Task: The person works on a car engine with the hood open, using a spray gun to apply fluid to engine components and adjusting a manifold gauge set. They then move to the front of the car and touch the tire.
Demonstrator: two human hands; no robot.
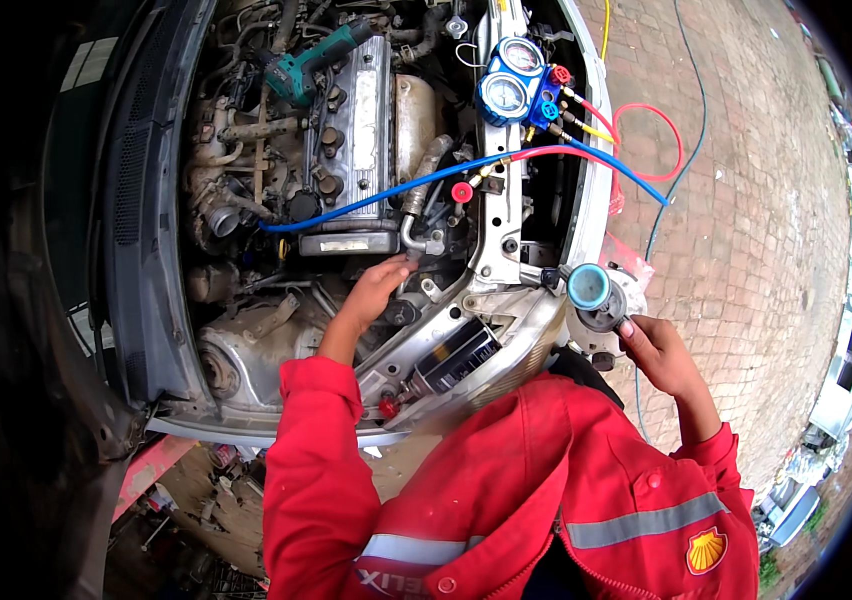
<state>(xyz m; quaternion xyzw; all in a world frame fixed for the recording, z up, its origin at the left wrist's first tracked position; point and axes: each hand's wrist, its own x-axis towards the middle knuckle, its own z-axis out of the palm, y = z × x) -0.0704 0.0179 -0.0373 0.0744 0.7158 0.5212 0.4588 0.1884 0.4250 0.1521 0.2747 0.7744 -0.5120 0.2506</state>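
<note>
In the head view, a round grey cup-like part with a teal face (588, 288) is clamped between thumb and fingers of the right hand (660, 354), just beyond its fingertips and well to the right of the left hand (376, 294). The left fingertips are placed beside a bent silver metal pipe (414, 236); whether anything is gripped there cannot be told.

Soft daylight brightens the paving (746, 270), while fisheye distortion bows the edges.
</note>
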